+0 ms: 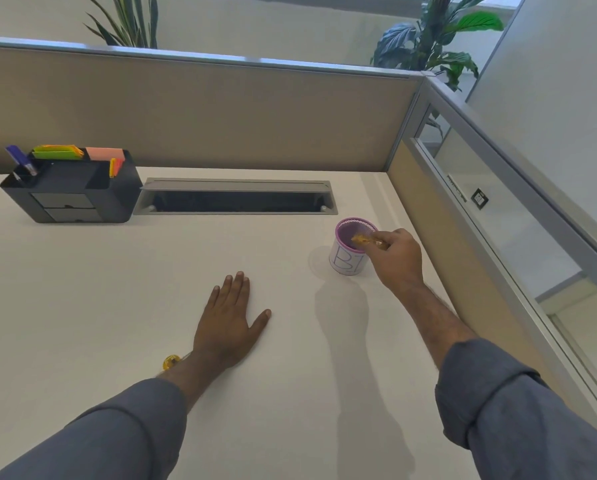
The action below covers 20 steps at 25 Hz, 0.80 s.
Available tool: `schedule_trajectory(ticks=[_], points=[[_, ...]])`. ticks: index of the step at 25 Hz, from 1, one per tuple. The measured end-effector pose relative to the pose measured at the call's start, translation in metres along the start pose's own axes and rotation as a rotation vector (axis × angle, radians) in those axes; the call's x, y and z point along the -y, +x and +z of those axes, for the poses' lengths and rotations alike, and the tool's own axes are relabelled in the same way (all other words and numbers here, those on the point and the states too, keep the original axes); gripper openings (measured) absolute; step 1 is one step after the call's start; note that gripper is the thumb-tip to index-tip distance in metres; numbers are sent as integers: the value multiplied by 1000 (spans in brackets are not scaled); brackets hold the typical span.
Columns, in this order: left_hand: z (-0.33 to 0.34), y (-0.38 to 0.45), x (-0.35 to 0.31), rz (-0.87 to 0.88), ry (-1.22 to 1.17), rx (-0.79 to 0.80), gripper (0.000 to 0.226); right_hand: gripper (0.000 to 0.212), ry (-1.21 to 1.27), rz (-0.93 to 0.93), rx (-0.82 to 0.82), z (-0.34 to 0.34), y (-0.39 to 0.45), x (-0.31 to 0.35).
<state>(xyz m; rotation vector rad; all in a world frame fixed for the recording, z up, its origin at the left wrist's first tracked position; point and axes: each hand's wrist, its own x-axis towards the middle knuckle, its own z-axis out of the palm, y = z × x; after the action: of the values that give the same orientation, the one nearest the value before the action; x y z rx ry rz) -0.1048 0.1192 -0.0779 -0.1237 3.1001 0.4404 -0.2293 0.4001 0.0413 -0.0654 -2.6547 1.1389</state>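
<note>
one hand (396, 258) holds wrapper (364, 240) over cup (349, 261).

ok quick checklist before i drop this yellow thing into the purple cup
1. Grip: right hand pinches the yellow item in its fingertips: ok.
2. Aim: the item sits over the open mouth of the purple mesh cup: ok.
3. Cup stance: upright on the desk: ok.
4. Room inside the cup: the inside is mostly hidden: cannot tell.
5. Left hand: flat on the desk, apart from the cup and out of the way: ok.
6. Nothing left out: a second yellow item lies on the desk by the left wrist, not in the cup: not ok.
</note>
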Motion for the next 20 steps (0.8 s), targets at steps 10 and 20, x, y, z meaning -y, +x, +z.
schedule_trajectory(ticks=[10,20], points=[[0,0,1,9,-3,-18,86,32,-36,-20,-24,1,-1,5],[-2,-1,0,10,-7,-10,86,29,-86,-81,19,-4,2,17]])
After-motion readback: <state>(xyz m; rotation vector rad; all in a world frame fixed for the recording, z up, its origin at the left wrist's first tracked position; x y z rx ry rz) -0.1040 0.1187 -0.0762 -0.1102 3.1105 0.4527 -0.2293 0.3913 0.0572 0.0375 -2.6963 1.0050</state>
